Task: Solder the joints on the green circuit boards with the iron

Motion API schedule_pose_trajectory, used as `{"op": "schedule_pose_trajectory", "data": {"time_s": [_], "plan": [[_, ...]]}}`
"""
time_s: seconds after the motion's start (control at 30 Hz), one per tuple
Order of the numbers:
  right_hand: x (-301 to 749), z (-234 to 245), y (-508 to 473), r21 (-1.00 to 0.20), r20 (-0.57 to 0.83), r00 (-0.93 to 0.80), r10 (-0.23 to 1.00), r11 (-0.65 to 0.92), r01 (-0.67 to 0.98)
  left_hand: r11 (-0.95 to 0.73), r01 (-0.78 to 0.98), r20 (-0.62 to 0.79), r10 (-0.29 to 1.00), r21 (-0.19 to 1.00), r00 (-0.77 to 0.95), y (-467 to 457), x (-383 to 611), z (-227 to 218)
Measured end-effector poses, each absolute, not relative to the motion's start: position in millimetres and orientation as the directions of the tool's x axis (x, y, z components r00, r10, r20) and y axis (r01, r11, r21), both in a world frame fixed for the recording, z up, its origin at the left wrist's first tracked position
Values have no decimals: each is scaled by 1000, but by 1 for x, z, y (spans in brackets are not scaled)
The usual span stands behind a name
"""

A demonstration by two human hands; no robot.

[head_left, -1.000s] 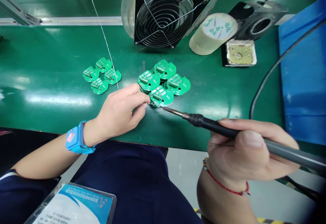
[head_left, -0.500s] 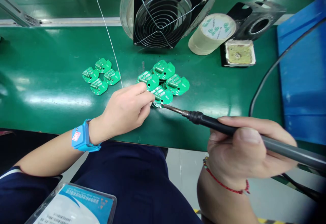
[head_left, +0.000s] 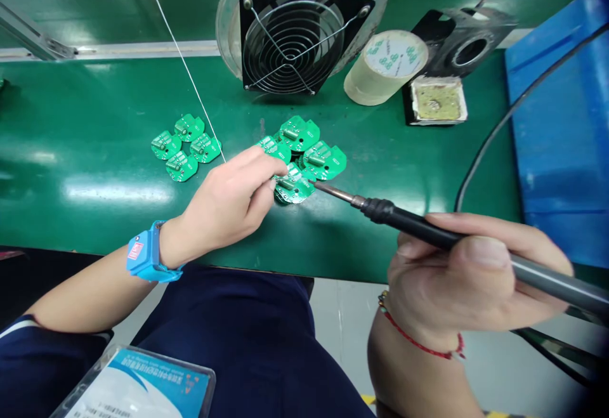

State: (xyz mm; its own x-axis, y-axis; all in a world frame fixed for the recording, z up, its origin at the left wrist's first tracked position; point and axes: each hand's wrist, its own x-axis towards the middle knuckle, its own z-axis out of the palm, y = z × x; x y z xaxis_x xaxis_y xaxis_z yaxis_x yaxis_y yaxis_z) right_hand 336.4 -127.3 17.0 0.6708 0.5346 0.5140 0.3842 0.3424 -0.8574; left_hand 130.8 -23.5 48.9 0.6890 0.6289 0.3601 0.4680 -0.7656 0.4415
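Note:
In the head view a soldering iron (head_left: pixel 413 224) lies in the closed grip of my right hand (head_left: pixel 476 272), its metal tip beside the nearest green circuit board (head_left: pixel 295 188) in a stacked cluster. From the upper left a thin solder wire (head_left: pixel 183 63) runs down into my left hand (head_left: pixel 233 196), whose fingers are bent in a pinch at that board's left edge. The wire's end is hidden by the fingers. Behind that board the cluster continues with further circuit boards (head_left: pixel 328 161). Off to the left lies a smaller group of similar boards (head_left: pixel 181 165).
A fan with a wire guard (head_left: pixel 290 56) stands at the back of the green bench (head_left: pixel 95 215). Right of it are a tape roll (head_left: pixel 380 78), an iron stand (head_left: pixel 469 44) with a yellow sponge (head_left: pixel 438 101), and a blue bin (head_left: pixel 561 139). The iron's black cable (head_left: pixel 485 158) curves nearby.
The iron's tip has shifted up and to the right along the nearest board. My left fingers have drawn slightly left and loosened a little. The whole view has shifted slightly.

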Motion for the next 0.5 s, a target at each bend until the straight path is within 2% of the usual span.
{"op": "schedule_pose_trajectory", "data": {"time_s": [0.07,0.17,0.3,0.5], "plan": [[340,17,-124,-855,518,687,509,338,393,-764,465,369,631,447,682,-21,135,50],[344,18,-119,-849,528,694,489,330,413,-787,475,393,611,395,687,-17,143,47],[347,18,-116,-861,508,696,508,310,402,-820,479,429,572,313,699,-12,155,41],[347,19,-118,-866,500,691,523,308,394,-827,479,408,562,294,720,-7,167,38]]}}
